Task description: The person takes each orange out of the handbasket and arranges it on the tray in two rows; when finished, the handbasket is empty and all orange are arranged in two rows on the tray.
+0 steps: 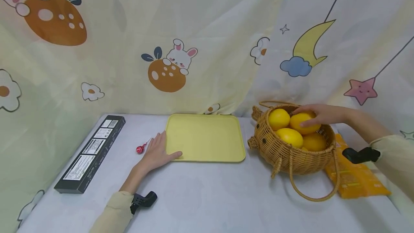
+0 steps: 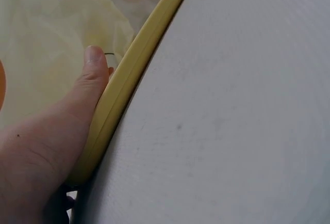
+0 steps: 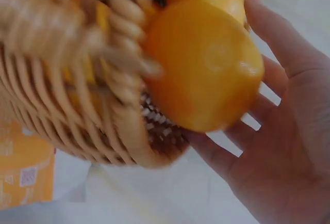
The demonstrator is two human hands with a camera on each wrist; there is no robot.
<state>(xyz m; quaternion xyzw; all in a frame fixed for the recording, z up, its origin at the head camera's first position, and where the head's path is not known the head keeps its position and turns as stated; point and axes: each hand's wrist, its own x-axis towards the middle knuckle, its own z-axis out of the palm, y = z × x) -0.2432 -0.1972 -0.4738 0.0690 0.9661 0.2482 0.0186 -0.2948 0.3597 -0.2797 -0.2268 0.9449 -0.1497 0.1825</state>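
Observation:
My left hand [image 1: 158, 150] rests at the left front corner of a yellow tray [image 1: 207, 141], fingers stretched along its left side. The thumb [image 2: 93, 72] lies against the rim in the left wrist view; the other fingers are hidden there. At the right, my right hand [image 1: 328, 113] reaches into a pig-shaped wicker basket [image 1: 278, 155] and grips a lemon [image 1: 296, 120], thumb in front, fingers over the top. Other lemons [image 1: 290, 137] lie around it. In the right wrist view, a large yellow-orange fruit [image 3: 203, 66] fills the foreground beside the palm.
Left of the tray lies a red-wrapped lollipop [image 1: 140, 149], close to the left fingers. A long black box [image 1: 92, 152] lies along the table's left side. An orange packet [image 1: 359, 175] is partly behind the basket, whose looped handle [image 1: 318, 199] hangs onto the white tabletop.

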